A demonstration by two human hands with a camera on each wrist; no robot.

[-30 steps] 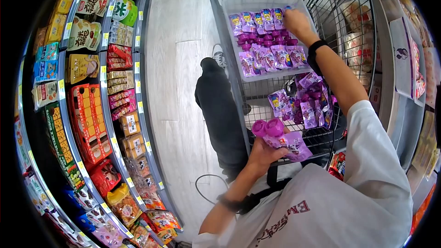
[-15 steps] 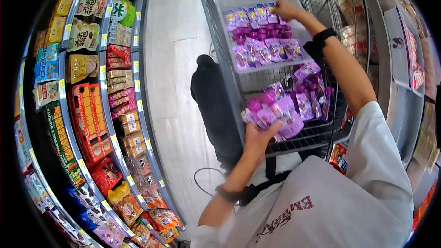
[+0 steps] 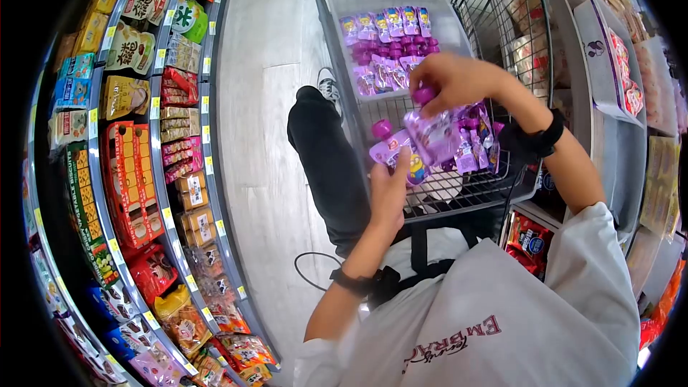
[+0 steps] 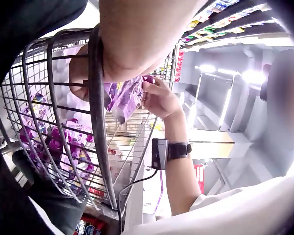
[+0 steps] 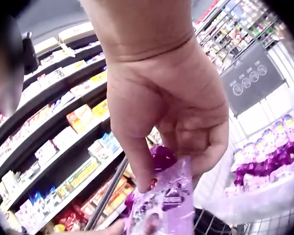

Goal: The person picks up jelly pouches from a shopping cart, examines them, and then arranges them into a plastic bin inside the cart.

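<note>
The bin [image 3: 453,27] with rows of pouches [image 3: 410,21] sits in the cart [image 3: 469,208]; loose pouches [image 3: 466,158] lie nearer the person [image 3: 494,294]. Shelves [image 3: 204,100] stand left across the floor [image 3: 261,143], a display box [image 3: 600,64] right.

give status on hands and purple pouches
Right fingers pinch one pouch near its cap; left fingers grip another pouch. More pouches in cart. Nothing visibly in the way.

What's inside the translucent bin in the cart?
Two rows of purple pouches, caps between the rows. In the head view, the right hand hides the near right corner of the bin; what's under the pouches is covered.
</note>
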